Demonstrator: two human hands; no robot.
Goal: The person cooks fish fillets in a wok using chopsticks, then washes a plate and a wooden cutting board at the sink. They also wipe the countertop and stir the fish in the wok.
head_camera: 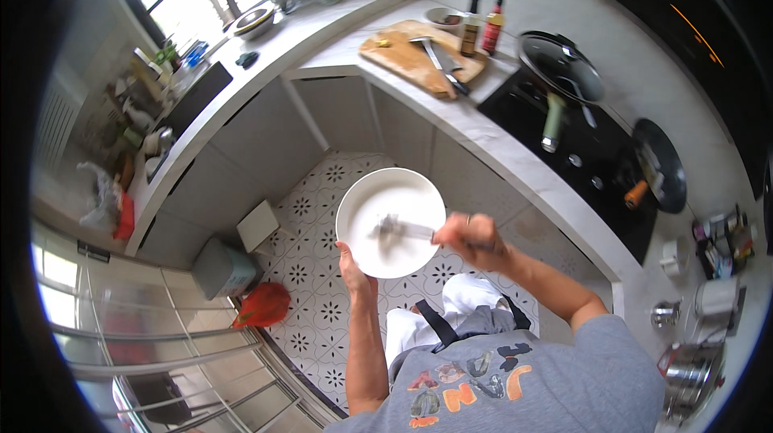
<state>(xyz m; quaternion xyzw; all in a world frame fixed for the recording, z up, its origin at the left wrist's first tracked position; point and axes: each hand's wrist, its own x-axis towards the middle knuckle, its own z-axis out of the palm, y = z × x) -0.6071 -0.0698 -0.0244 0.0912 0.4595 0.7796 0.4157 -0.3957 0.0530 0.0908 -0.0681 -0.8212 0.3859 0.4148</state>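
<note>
My left hand (356, 270) grips the rim of a large white bowl (356, 209) at its lower left, thumb on the edge, holding it above the floor. My right hand (471, 239) is closed around the handle of a utensil (416, 231), whose blurred metal end is inside the bowl. Its exact kind cannot be told. Something pale and blurred lies around that end; the rest of the bowl's inside looks white.
Ahead, a wooden cutting board (392, 58) holds a cleaver (447, 61) and another metal tool. Two bottles (471, 28) stand behind it. A lidded pan (558, 64) and a wok (664, 167) sit on the black cooktop (513, 107). A stool (258, 224), a bin (220, 270) and a red bag (266, 305) stand at left.
</note>
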